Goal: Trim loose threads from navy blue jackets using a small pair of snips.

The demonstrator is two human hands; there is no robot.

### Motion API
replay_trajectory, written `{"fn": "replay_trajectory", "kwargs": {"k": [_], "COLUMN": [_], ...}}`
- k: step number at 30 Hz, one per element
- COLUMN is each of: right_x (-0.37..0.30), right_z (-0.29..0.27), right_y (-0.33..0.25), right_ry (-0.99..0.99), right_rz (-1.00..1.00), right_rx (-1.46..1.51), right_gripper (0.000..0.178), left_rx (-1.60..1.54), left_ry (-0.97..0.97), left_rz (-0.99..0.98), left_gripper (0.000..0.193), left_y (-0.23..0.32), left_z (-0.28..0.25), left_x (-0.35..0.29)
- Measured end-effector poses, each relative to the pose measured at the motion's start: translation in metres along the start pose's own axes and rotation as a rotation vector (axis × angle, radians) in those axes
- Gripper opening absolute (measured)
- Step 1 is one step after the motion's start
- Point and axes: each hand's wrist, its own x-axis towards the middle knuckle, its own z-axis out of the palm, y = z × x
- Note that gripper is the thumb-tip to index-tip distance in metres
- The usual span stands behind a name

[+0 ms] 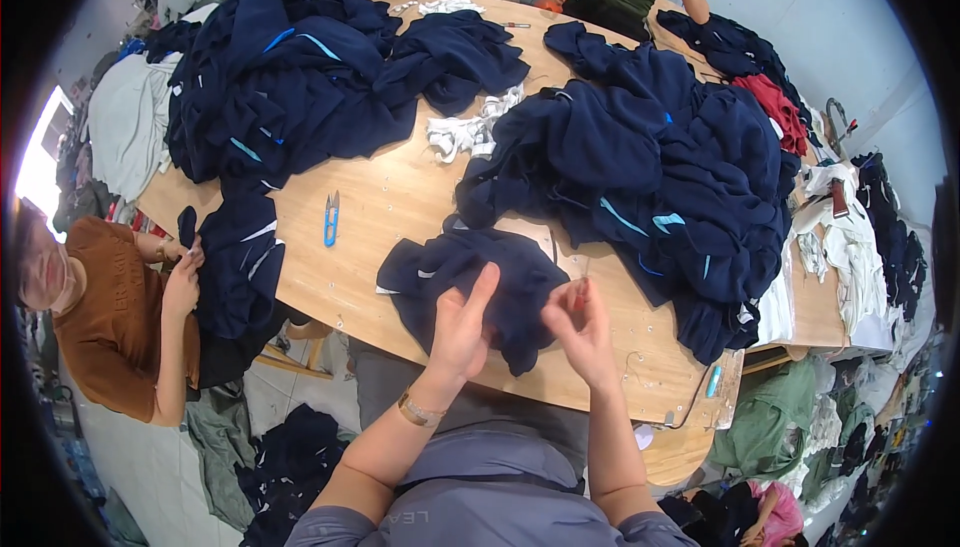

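Observation:
A small dark navy garment [480, 272] lies crumpled on the table just in front of me, with a white strip at its left edge. Over its near side is my left hand [462, 332], thumb raised and apart from the fingers, holding nothing that I can see. The other fingers are partly hidden. My right hand [584, 339] is at the garment's right edge, thumb and forefinger pinched together. Something thin and pale seems to stick up from that pinch, too faint to name.
Large heaps of navy garments rise at the left [290, 97] and right [640, 147]. Blue thread snips [331, 220] and white fabric scraps [460, 135] lie between them. A person in brown [115, 312] handles a navy garment at the left; others sit across the table [310, 187].

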Motion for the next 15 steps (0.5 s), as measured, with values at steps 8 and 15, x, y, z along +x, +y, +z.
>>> {"fn": "replay_trajectory", "kwargs": {"k": [8, 15], "right_x": [-0.002, 0.001], "right_z": [0.005, 0.005], "right_y": [0.003, 0.015], "right_ry": [-0.105, -0.045], "right_rz": [0.134, 0.108], "right_rx": [0.315, 0.261], "right_gripper": [0.032, 0.031], "left_rx": [-0.009, 0.048], "left_ry": [0.008, -0.029], "left_rz": [-0.147, -0.394], "left_gripper": [0.021, 0.026], "left_y": [0.008, 0.013], "left_z": [0.001, -0.019], "left_x": [-0.005, -0.002]}}
